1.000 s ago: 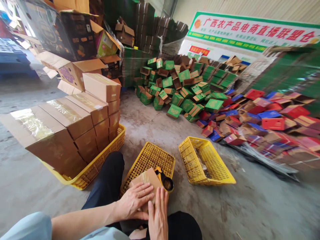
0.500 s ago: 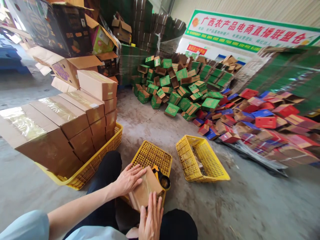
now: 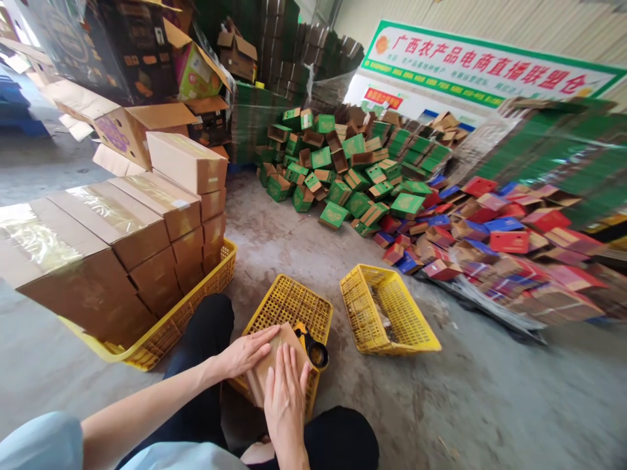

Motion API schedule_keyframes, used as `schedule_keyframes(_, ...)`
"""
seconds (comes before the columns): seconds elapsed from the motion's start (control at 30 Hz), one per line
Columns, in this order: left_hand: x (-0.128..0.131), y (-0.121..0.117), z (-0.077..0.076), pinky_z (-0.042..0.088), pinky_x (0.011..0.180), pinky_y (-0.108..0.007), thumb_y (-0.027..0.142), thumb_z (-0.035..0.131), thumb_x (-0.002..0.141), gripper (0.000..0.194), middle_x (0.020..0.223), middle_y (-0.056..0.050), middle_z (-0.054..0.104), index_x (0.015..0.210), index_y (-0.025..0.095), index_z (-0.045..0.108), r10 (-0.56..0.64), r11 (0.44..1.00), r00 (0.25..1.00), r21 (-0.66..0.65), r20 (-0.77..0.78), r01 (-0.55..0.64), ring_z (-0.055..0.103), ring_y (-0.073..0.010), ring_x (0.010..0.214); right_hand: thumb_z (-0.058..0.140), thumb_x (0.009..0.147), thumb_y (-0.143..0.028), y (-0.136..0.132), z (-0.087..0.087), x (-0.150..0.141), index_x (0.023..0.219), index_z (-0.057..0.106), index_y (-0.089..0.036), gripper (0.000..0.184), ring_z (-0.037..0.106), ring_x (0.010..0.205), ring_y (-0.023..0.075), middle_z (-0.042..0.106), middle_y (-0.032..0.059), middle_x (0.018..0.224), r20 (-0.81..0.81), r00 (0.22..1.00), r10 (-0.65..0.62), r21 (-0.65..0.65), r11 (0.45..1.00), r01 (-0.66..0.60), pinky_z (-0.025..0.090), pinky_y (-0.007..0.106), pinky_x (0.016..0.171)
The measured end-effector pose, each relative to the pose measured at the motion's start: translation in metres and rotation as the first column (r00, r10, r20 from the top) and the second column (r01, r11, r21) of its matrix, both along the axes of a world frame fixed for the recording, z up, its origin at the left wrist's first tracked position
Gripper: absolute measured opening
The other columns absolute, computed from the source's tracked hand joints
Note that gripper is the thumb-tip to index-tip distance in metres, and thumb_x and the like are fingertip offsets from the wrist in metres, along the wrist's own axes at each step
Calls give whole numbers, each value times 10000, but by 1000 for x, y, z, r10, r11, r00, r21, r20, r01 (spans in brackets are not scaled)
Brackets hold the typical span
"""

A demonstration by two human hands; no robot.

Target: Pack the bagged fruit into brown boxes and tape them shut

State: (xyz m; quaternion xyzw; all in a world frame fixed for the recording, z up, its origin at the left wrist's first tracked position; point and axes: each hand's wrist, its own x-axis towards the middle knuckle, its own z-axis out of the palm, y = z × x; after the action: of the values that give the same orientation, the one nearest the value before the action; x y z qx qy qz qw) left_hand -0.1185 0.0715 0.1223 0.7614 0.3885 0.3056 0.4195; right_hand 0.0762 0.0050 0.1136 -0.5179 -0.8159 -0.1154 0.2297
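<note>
Glare whitens the clear tape, while outer edges blur and stretch

We see a grey concrete floor, which carries darker stains and some paler patches of light. At the back, above a white wall, there is pale corrugated cladding. We notice also a long green-bordered banner with red Chinese characters, and below it a small red sign.
</note>
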Motion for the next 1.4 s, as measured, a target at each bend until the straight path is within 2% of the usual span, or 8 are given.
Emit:
schedule_keyframes(0.13,-4,0,1,257,1302,-418,588,324,1077,627,1657,-14,388,1618,276,385,26,995,994,-99,103,-16,370,-236,1536,345,1088,-264,21,0,-14,1665,170,-114,622,517,1434,325,505,188,1559,17,999,39,-5,999,-39,438,531,1147)
schedule_keyframes(0.3,-7,-5,-7,274,1294,-435,604,349,1067,641,1646,-27,401,1603,259,417,89,982,980,-180,180,-56,399,-242,1520,385,1090,-334,27,2,-27,1643,275,-112,606,494,1452,329,485,188,1575,-25,998,49,-68,996,-51,452,520,1155)
schedule_keyframes(0.63,11,-15,6,408,1223,-387,575,275,1088,582,1583,4,501,1562,307,481,200,976,978,-74,-62,-204,518,-208,1442,397,1092,-383,-40,10,4,1672,205,-235,629,507,1442,324,499,110,1581,-91,996,18,-137,990,-31,471,518,1146)
schedule_keyframes(0.9,8,-16,2,460,1185,-374,552,300,1092,548,1560,21,534,1575,340,450,231,967,962,-73,-147,-243,552,-201,1412,368,1101,-377,-82,2,13,1677,179,-215,628,483,1460,329,495,128,1586,-156,984,-83,-170,984,56,511,505,1113)
schedule_keyframes(1.03,11,-13,-4,460,1192,-409,546,292,1095,558,1633,-23,439,1559,302,484,291,954,920,146,-261,-260,480,-234,1472,372,1101,-380,-78,3,7,1671,206,-205,619,460,1475,336,500,140,1582,-198,975,-101,-166,984,69,513,525,1114)
schedule_keyframes(1.2,19,-19,2,302,1263,-555,568,371,1075,554,1695,-36,314,1546,304,500,243,894,880,445,-408,-40,229,-308,1590,393,1098,-351,-67,12,10,1656,267,-207,590,484,1461,318,524,140,1564,-241,968,-70,-148,988,34,515,522,1119)
schedule_keyframes(1.3,20,-27,9,227,1285,-546,617,383,1057,636,1685,-61,336,1604,291,400,128,877,881,466,-455,114,274,-288,1578,430,1087,-282,-63,17,13,1648,292,-220,580,491,1457,296,541,125,1553,-258,965,-53,-120,993,23,521,495,1114)
schedule_keyframes(1.4,16,-29,14,193,1285,-551,721,409,998,753,1700,-84,294,1623,303,361,62,881,883,441,-464,170,287,-316,1571,451,1080,-255,-61,18,12,1643,305,-222,583,513,1437,284,570,117,1529,-248,967,-53,-90,995,31,519,481,1110)
